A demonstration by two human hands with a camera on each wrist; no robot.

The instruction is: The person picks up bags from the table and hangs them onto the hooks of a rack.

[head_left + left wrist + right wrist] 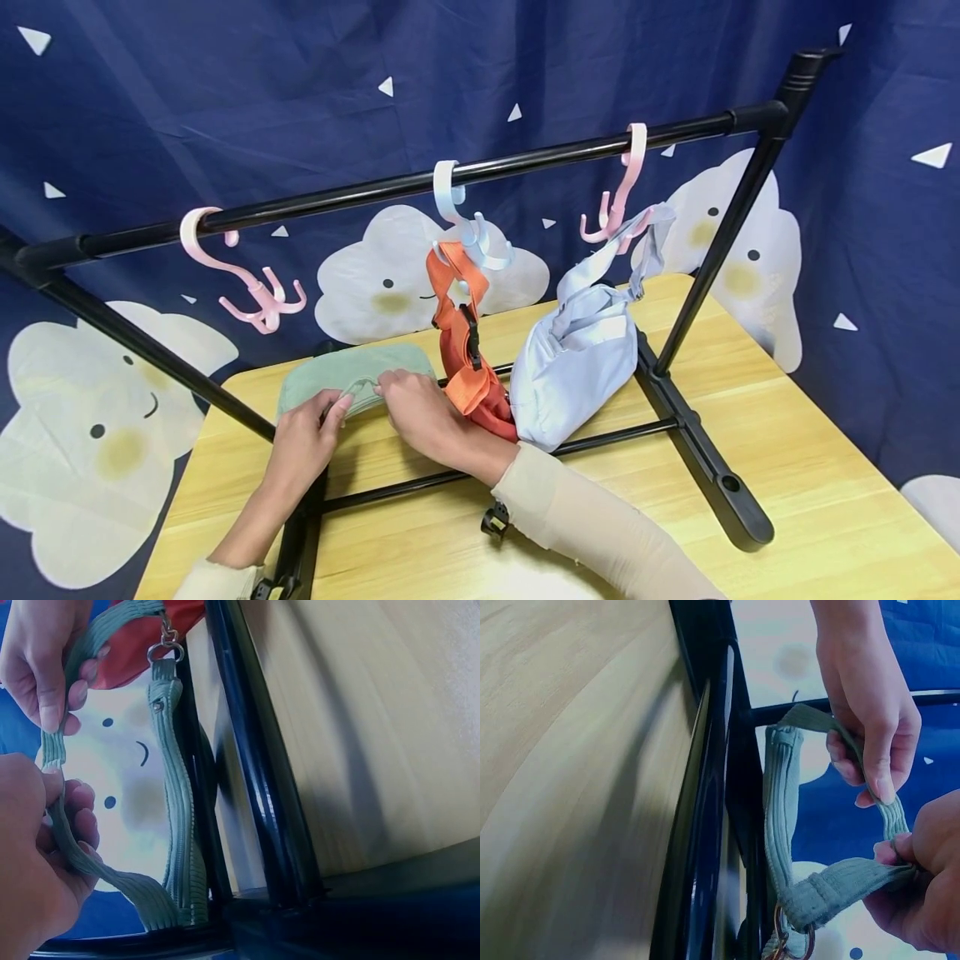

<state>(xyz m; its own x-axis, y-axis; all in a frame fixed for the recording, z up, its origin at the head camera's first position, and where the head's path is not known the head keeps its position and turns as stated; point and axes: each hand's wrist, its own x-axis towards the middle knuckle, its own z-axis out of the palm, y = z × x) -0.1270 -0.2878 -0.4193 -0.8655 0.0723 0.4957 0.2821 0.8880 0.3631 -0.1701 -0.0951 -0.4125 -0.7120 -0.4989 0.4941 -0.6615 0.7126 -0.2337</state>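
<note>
A pale green ribbed bag (322, 375) is between my hands at the left of the rack, close over the table in the head view. My left hand (303, 437) pinches its strap (139, 896) between thumb and fingers. A short way along the same strap, my right hand (420, 412) grips it too, and the strap bows out as a loop from the bag. At one strap end the left wrist view shows metal rings (166, 651). Just right of my right hand hangs an orange bag (468, 375), its strap looped on a light blue hook (472, 233).
A black rack (360, 194) stands on the wooden table (795, 450), with low crossbars under my hands. A pink hook (262, 300) on its left carries nothing. On the right, another pink hook (618, 208) holds a pale blue bag (577, 367). A blue curtain (300, 83) hangs behind.
</note>
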